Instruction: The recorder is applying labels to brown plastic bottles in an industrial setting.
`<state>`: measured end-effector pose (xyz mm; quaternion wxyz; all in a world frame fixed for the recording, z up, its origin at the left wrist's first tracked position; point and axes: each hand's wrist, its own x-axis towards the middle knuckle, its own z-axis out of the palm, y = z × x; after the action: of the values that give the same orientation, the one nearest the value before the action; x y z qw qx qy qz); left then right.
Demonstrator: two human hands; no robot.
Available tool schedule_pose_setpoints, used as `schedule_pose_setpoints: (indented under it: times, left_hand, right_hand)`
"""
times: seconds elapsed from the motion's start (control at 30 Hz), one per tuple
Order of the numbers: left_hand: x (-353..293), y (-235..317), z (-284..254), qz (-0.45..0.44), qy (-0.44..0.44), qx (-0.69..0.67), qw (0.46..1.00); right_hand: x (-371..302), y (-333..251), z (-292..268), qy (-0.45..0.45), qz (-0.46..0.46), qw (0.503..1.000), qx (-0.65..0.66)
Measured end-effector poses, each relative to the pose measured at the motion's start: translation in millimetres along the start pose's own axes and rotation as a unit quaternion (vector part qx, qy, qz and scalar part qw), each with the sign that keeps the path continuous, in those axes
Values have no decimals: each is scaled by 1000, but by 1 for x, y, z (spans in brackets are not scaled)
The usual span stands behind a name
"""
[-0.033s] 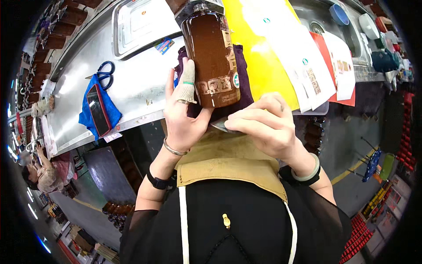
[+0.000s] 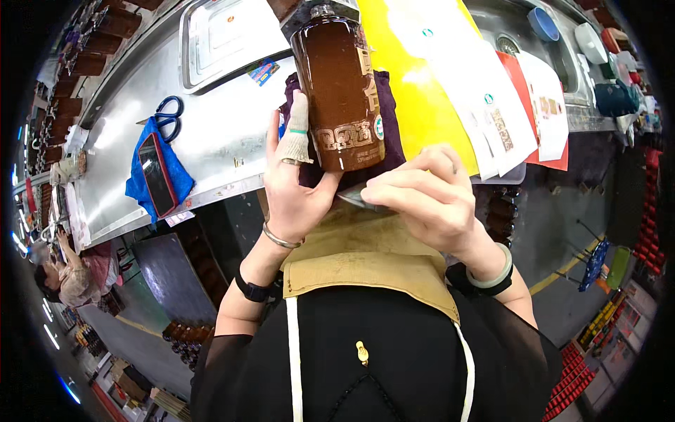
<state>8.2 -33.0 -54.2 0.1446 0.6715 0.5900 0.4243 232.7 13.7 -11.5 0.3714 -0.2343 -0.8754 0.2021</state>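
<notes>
A brown bottle [image 2: 337, 91] with pale raised lettering and a clear neck lies on a dark purple cloth [image 2: 389, 116] at the table's front edge. My left hand [image 2: 299, 186] holds its lower left corner, fingers stretched along the side and thumb at the base. Knitted finger covers [image 2: 297, 133] sheathe one or more of its fingers. In a pinch, my right hand [image 2: 429, 200] holds a small dark pointed blade [image 2: 362, 198] just below the bottle's base, mostly hidden by the fingers. The blade's tip is close to my left thumb; I cannot tell whether it touches anything.
On the left lie scissors [image 2: 169, 119] and a red-edged phone [image 2: 157, 176] on a blue cloth [image 2: 184, 181]. A metal tray [image 2: 188, 53] stands behind. To the right are a yellow sheet [image 2: 415, 105], white printed papers [image 2: 471, 105] and a sink [image 2: 573, 67]. Another person [image 2: 74, 274] is far left.
My right hand and the blade have shifted very slightly. The bottle and my left hand look the same.
</notes>
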Motion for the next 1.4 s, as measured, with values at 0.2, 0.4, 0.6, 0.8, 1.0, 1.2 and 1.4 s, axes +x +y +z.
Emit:
schedule_pose_setpoints:
  times: [0.2, 0.4, 0.6, 0.8, 1.0, 1.2, 1.4]
  left_hand:
    - [-11, -7, 17, -124, 12, -46, 991]
    - [-10, 5, 16, -34, 85, -18, 996]
    - [-13, 7, 17, -42, 97, -24, 994]
    - [-5, 16, 13, 28, 86, 50, 995]
    - [0, 22, 10, 39, 103, 76, 991]
    - [-3, 21, 12, 12, 104, 70, 992]
    - [-1, 19, 14, -36, 114, -35, 992]
  right_hand:
    - [8, 8, 9, 81, 24, 995, -59]
    - [12, 18, 4, 112, 37, 992, -48]
    - [6, 2, 0, 38, 11, 999, -28]
    - [9, 15, 13, 67, 7, 996, -62]
    - [26, 20, 7, 69, -62, 987, -130]
    - [54, 14, 0, -32, -23, 995, -90]
    - [68, 32, -3, 28, -132, 970, -203]
